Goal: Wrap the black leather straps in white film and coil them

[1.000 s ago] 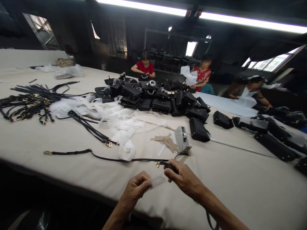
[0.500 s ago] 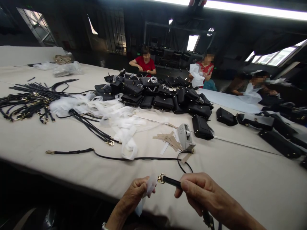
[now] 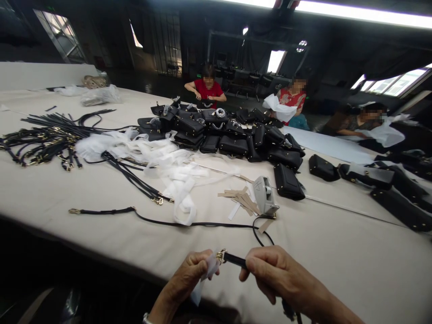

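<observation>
Strap (image 3: 234,259) is down at bottom center, black with a gold clasp (image 3: 221,256) on the end, and the right hand (image 3: 275,274) has it pinched between thumb and fingers, so that grip's pressed together on it pretty snugly. Left hand (image 3: 194,272) is just beside it, thumb and fingertips squeezed on a bit of cloudy film (image 3: 212,266) that hangs down below. Clasp sits right up against the film; can't tell if the left fingers touch the metal too.

For writing, best I've got is a dark scribble on the side of the grey dispenser (image 3: 264,195), right of center, kinda letter-like but too small to read for sure. Brown strips (image 3: 248,202) lie just left of it on the counter (image 3: 128,243). Another long strap (image 3: 202,224) runs across the middle, and black bags (image 3: 232,146) are heaped behind everything.
</observation>
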### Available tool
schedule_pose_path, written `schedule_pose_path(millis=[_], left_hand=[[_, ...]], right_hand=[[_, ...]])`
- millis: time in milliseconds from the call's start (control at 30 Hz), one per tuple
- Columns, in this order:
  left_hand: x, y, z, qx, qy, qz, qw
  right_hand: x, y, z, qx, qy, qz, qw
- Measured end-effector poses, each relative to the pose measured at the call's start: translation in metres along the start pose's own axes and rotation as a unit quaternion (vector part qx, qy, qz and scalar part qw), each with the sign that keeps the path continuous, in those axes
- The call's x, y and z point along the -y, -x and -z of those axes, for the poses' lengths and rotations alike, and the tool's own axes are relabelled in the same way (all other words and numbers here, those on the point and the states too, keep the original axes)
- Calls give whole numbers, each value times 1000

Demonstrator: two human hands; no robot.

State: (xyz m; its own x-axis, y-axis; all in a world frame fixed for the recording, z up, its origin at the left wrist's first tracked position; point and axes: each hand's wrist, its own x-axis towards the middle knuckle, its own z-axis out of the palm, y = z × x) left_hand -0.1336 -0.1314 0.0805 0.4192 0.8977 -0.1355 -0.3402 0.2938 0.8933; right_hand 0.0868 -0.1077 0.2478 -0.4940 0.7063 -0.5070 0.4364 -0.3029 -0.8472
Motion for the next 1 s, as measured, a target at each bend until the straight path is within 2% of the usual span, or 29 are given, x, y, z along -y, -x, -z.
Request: schedule_pose_path(millis=[167, 267, 400, 533, 633, 767, 833, 900, 1000], left_hand=[[-4, -5, -2, 9, 20, -1, 1000], [-13, -8, -3, 34, 13, 13, 999], [-31, -13, -9, 76, -49, 74, 993], [-40, -23, -25, 92, -106, 80, 987], [-40, -30, -32, 66, -141, 77, 985], [-40, -34, -20, 23, -224, 42, 973], [-40, -35, -12, 3, -261, 25, 965], [-39, -35, -8, -4, -284, 18, 959], [-38, -37, -13, 11, -287, 25, 957]], right_hand=[[-8, -2, 2, 25, -9, -14, 1000], [-13, -3, 6, 43, -8, -26, 999], [-19, -7, 14, 14, 102, -43, 994], [-23, -15, 16, -32, 212, -17, 977], [-31, -19, 23, 5, 157, -44, 987], [-50, -11, 47, 103, 26, -128, 986], [-60, -3, 59, 89, 8, -142, 986], [-64, 5, 66, 52, 36, -134, 989], [-58, 15, 68, -5, 178, -97, 979]])
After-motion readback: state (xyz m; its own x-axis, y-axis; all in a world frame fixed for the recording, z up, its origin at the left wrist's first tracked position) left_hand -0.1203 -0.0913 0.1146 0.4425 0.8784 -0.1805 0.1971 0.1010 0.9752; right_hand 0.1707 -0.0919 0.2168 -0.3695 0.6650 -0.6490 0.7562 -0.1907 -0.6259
